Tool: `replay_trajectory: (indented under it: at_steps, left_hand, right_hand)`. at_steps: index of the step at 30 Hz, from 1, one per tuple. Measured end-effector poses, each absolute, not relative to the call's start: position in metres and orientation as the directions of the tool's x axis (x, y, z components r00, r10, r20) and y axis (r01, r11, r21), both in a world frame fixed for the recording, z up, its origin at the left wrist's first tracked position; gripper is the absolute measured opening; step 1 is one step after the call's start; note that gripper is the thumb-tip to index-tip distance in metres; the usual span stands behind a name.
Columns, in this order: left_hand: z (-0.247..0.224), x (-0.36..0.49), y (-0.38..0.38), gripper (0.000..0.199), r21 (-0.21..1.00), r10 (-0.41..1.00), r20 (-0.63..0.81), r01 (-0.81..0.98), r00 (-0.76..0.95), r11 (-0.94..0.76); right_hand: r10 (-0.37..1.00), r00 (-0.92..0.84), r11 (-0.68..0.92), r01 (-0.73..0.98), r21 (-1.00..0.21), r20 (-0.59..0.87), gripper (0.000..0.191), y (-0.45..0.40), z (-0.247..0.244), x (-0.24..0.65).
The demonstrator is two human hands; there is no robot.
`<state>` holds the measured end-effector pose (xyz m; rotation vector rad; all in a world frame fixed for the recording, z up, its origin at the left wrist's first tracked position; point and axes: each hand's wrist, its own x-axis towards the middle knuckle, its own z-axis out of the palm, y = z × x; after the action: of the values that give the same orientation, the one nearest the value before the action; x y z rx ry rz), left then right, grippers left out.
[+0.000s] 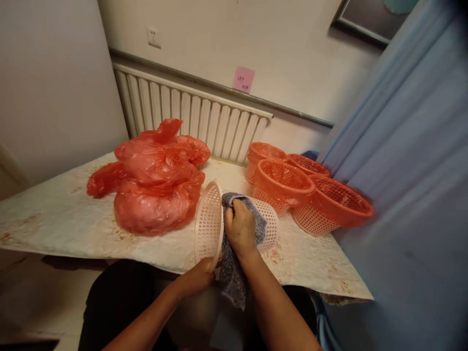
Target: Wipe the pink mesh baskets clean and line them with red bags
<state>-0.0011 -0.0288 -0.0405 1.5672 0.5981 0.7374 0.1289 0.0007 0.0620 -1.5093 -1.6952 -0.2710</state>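
A pale pink perforated plastic wastebasket (270,222) lies on its side at the table's front edge, its mouth turned to the left. My left hand (200,278) grips the near part of its rim, fingers partly hidden behind it. My right hand (241,226) is closed on a grey cloth (232,268) and presses it against the basket's outer wall, just behind the rim. One end of the cloth hangs down over the table edge.
Tied red plastic bags (157,195) are heaped on the left of the table (58,214). Several baskets lined with red bags (285,180) stand at the right. Behind are a radiator (190,109) and wall; a blue curtain (413,161) borders the right side.
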Motion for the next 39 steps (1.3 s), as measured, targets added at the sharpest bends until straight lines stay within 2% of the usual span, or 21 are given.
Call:
replay_trajectory:
  at_steps: [6, 9, 12, 16, 19, 23, 29, 35, 39]
  left_hand:
    - [-0.025, -0.009, -0.023, 0.037, 0.991, 0.642, 0.078, 0.008, 0.763, -0.13]
    - [-0.008, -0.001, -0.017, 0.052, 0.993, 0.759, 0.111, -0.04, 0.641, -0.112]
    - [0.002, 0.012, -0.013, 0.066, 0.982, 0.851, 0.147, -0.176, 0.504, -0.066]
    - [0.003, 0.022, -0.011, 0.063, 0.973, 0.855, 0.101, -0.229, 0.509, 0.022]
    - [0.003, 0.019, -0.011, 0.064, 0.972, 0.835, 0.117, -0.233, 0.537, 0.014]
    - [0.008, 0.017, -0.011, 0.056, 0.965, 0.8, 0.147, -0.263, 0.581, 0.013]
    - [0.008, 0.025, -0.012, 0.053, 0.97, 0.77, 0.174, -0.243, 0.614, -0.025]
    - [-0.001, 0.023, -0.008, 0.056, 0.969, 0.78, 0.162, -0.247, 0.604, -0.01]
    - [0.004, 0.022, -0.007, 0.056, 0.972, 0.776, 0.151, -0.234, 0.612, -0.004]
  right_hand:
    - [0.695, 0.111, 0.237, 0.897, -0.372, 0.71, 0.019, 0.0, 0.045, 0.123]
    - [0.693, 0.125, 0.238, 0.89, -0.388, 0.71, 0.019, -0.005, 0.038, 0.121]
    - [0.692, 0.138, 0.228, 0.889, -0.396, 0.708, 0.018, -0.007, 0.037, 0.122]
    - [0.705, 0.112, 0.239, 0.892, -0.384, 0.7, 0.017, -0.006, 0.034, 0.131]
    - [0.715, 0.096, 0.235, 0.9, -0.367, 0.693, 0.016, 0.002, 0.027, 0.149]
    - [0.745, 0.152, 0.136, 0.918, -0.371, 0.65, 0.017, 0.023, 0.015, 0.193]
    - [0.689, 0.484, -0.125, 0.812, -0.569, 0.539, 0.024, 0.045, -0.001, 0.268]
    - [0.52, 0.719, -0.221, 0.634, -0.741, 0.46, 0.037, 0.039, -0.029, 0.295]
    - [0.407, 0.815, -0.223, 0.527, -0.82, 0.413, 0.037, 0.02, -0.059, 0.271]
